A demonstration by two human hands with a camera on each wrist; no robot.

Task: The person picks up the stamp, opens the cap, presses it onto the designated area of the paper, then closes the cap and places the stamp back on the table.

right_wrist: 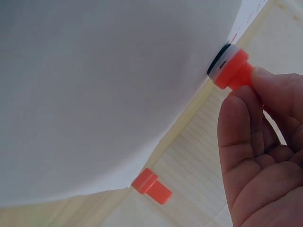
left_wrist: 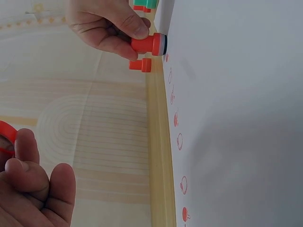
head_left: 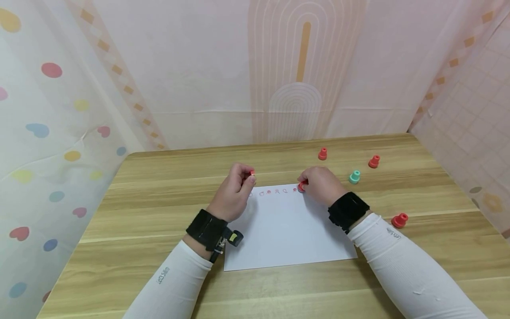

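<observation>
Wood-grain planks made up the table [head_left: 159,248], which stood in a booth of pale pink printed cloth, with coloured hearts on the left drape and an arch motif on the far one. A white sheet of paper [head_left: 287,230] lay at the table's middle, a row of small red stamped marks [left_wrist: 178,141] running along its far edge. Loose stamps stood to the right: a red stamp [head_left: 322,153] on the far side, another red one [head_left: 374,161] further right, a green stamp [head_left: 354,177] nearer the paper, and a red one lying near the right forearm [head_left: 399,219]. Much of the stamp in hand was hidden from the head view by the knuckles, and the marks were too small to read there. The right hand [head_left: 322,185] pinched a red stamper [left_wrist: 149,44] between thumb and curled fingers, its dark face set against the paper at the right end of the row of marks, as the right wrist view showed [right_wrist: 229,68]. The left hand [head_left: 235,190] was curled at the paper's far left corner, its grip closed on a small red cap [head_left: 252,172] held just above the table; that piece was cut off at the edge of the left wrist view.
</observation>
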